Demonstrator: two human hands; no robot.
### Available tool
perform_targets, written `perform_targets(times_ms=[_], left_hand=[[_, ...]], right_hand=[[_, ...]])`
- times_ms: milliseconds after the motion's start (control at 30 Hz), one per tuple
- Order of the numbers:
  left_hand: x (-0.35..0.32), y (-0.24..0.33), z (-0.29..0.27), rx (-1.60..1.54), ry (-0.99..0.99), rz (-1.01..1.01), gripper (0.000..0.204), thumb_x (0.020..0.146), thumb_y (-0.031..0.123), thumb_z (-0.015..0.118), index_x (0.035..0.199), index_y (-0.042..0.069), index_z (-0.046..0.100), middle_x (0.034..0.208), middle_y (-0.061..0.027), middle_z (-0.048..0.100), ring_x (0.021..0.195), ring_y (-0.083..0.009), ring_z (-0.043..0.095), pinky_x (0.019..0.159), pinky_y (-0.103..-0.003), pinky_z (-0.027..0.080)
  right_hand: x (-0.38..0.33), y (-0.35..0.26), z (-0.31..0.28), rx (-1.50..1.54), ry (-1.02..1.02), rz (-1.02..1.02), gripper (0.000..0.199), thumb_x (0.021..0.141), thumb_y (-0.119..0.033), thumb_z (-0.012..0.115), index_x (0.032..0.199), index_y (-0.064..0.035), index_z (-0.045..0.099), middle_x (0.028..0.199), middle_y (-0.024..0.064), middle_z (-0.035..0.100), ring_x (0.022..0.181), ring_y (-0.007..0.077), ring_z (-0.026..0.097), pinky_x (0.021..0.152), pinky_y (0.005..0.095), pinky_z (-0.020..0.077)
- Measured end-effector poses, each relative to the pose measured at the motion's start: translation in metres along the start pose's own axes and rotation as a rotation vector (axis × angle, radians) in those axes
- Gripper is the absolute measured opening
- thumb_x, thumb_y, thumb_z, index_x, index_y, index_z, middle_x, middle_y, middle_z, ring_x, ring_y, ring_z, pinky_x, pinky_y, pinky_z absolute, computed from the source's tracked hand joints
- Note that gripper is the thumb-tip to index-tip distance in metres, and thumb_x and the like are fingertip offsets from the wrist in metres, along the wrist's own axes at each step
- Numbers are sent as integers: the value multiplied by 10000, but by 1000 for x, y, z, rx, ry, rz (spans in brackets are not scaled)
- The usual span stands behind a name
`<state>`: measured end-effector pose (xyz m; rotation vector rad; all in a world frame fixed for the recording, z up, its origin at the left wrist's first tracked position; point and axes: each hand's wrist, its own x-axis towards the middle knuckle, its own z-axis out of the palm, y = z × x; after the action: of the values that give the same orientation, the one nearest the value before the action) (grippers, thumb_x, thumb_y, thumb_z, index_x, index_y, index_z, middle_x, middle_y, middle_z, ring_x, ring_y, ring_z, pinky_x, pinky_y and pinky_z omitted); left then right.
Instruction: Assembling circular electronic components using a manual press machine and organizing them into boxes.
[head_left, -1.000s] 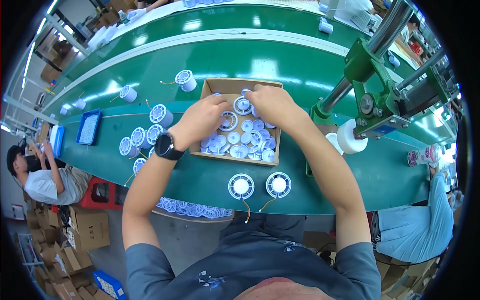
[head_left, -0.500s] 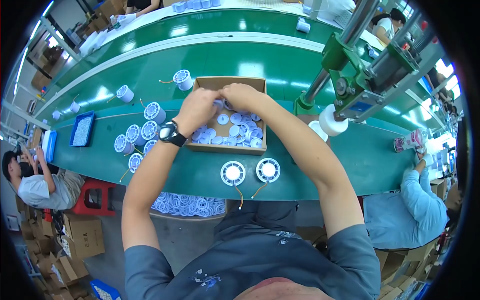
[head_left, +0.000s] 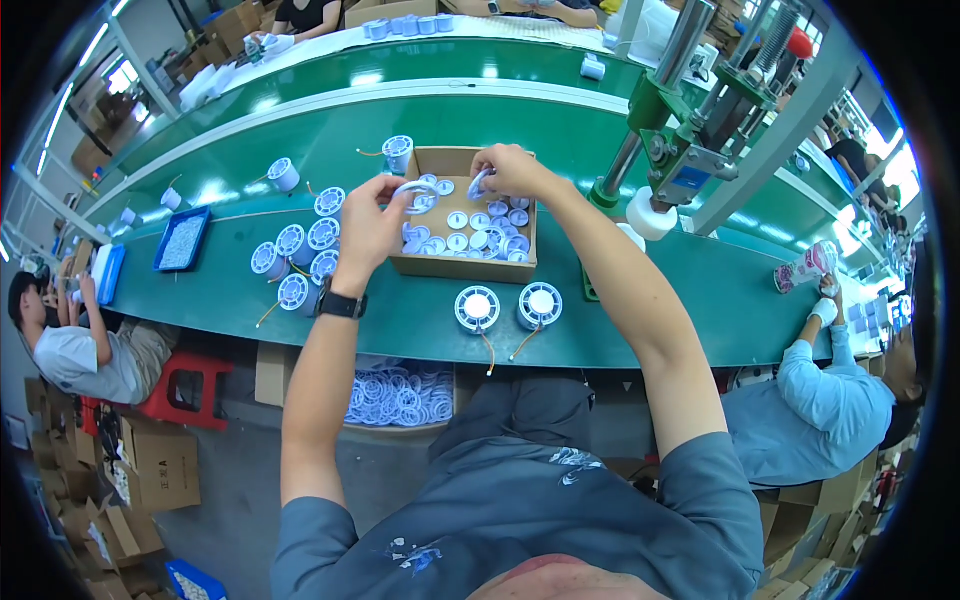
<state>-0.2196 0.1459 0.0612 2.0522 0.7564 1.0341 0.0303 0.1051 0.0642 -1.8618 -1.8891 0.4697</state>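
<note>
Left of the box spools crowd; right, a press blocks; two spools stand in front.

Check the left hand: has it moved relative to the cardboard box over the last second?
Yes. The left hand has lifted out toward the brown cardboard box's left edge, holding a white ring.

The long green work table looks smooth and shiny, with lamp light gleaming on it. The brown open box is dull, rough cardboard. The small white round parts look like smooth plastic. The tall grey posts are shiny metal. The grey-blue shirt is soft cloth.
</note>
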Motion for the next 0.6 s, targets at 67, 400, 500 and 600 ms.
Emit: perform_targets(times_ms=[67, 400, 500, 600], left_hand=[[-24, 5, -11, -150, 89, -55, 144, 897, 54, 635, 995, -52, 647, 857, -62, 683, 784, -108, 641, 697, -244, 515], [-130, -27, 5, -167, 142, -262, 166, 880, 31, 644, 1022, -55, 651, 847, -49, 677, 762, -84, 620, 667, -227, 492], [-135, -27, 15, -96, 129, -270, 185, 879, 40, 644, 1041, -49, 652, 837, -53, 679, 748, -88, 618, 649, -236, 487], [-138, -24, 21, -24, 172, -237, 209, 867, 54, 653, 1056, -34, 658, 823, -75, 685, 710, -109, 619, 626, -258, 483]], right_hand=[[-5, -5, 4, 2, 31, -63, 179, 714, -78, 695, 885, -33, 723, 864, 145, 699, 831, 287, 672, 746, 374, 533], [-16, -1, 18, -176, 16, -200, 194, 735, -168, 747, 853, -17, 715, 897, 157, 668, 880, 298, 644, 800, 375, 512], [-22, -5, 25, -226, 104, -202, 213, 735, -222, 761, 832, -35, 727, 842, 173, 687, 845, 333, 661, 784, 397, 526], [-28, -14, 25, -308, 72, -204, 248, 753, -241, 764, 842, -15, 713, 872, 172, 663, 876, 333, 641, 800, 406, 511]])
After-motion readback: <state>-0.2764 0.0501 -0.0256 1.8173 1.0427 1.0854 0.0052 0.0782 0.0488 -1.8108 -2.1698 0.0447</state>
